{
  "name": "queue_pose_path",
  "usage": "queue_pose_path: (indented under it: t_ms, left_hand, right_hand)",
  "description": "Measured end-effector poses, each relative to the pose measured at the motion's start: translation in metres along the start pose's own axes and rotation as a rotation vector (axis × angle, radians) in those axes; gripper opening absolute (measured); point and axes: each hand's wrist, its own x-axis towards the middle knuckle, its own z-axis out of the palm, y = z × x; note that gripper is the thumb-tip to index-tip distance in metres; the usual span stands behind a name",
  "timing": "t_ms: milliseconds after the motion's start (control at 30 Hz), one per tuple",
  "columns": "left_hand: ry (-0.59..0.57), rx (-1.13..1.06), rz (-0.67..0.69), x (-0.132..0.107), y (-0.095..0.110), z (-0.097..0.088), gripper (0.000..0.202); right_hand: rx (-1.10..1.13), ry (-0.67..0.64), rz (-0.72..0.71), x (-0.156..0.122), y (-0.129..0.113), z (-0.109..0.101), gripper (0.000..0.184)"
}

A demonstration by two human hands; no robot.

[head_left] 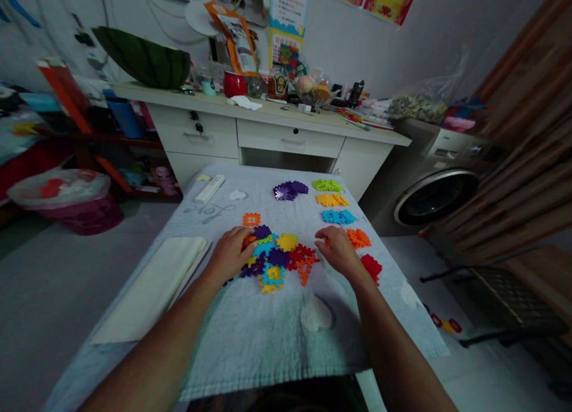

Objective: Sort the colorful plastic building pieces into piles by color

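A mixed heap of toothed plastic building pieces (279, 257) in several colours lies mid-table. At its left edge my left hand (230, 254) has its thumb and fingers curled around an orange plastic piece (248, 241). My right hand (337, 249) is just right of the heap, its fingers bent, with a bit of orange plastic (328, 242) showing between them. Sorted piles line the right side: green (328, 186), yellow (333, 200), blue (338, 216), orange (358, 239) and red (372, 269). A purple pile (291, 190) sits farther back, and a square orange piece (251, 219) lies beyond my left hand.
A pale cloth (330, 340) covers the table. Folded pale material (152, 287) and a white box (210, 189) lie on the left. Behind stands a cluttered white desk (268, 117); a washing machine (429, 180) and chair (504, 293) are at right, a pink bin (75, 206) at left.
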Motion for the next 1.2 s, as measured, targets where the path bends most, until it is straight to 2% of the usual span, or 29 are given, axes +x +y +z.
queue_pose_path:
  t_ms: [133, 300, 500, 700, 800, 900, 1000, 1100, 1200]
  left_hand:
    - [0.019, -0.019, -0.014, 0.0, 0.002, -0.001, 0.034]
    - [0.006, -0.012, -0.018, 0.0, 0.003, -0.002, 0.035]
    - [-0.009, 0.023, -0.021, 0.0, 0.002, -0.001, 0.035]
    - [-0.032, 0.036, -0.02, 0.001, 0.002, -0.001, 0.037]
    - [-0.036, 0.04, -0.019, 0.002, 0.001, 0.0, 0.037]
    - [-0.041, 0.044, -0.016, 0.002, 0.0, 0.0, 0.038]
    - [-0.049, 0.052, -0.017, 0.002, 0.0, 0.001, 0.039]
    - [-0.061, 0.053, -0.019, 0.002, -0.001, 0.001, 0.041]
    - [-0.068, 0.057, -0.027, 0.002, -0.001, 0.0, 0.042]
  right_hand:
    - [0.038, -0.079, -0.075, -0.007, -0.018, 0.016, 0.02]
    - [0.067, -0.109, -0.029, -0.012, -0.017, 0.027, 0.021]
    - [0.247, 0.004, -0.01, -0.015, -0.013, 0.024, 0.01]
    - [0.356, 0.195, 0.106, -0.015, -0.003, 0.022, 0.02]
    - [0.375, 0.243, 0.163, -0.016, 0.009, 0.011, 0.023]
    - [0.336, 0.224, 0.181, -0.025, 0.025, -0.01, 0.024]
    - [0.294, 0.192, 0.269, -0.043, 0.039, -0.033, 0.024]
    - [0.255, 0.106, 0.336, -0.063, 0.043, -0.048, 0.015]
    - [0.259, -0.008, 0.329, -0.078, 0.041, -0.052, 0.013]
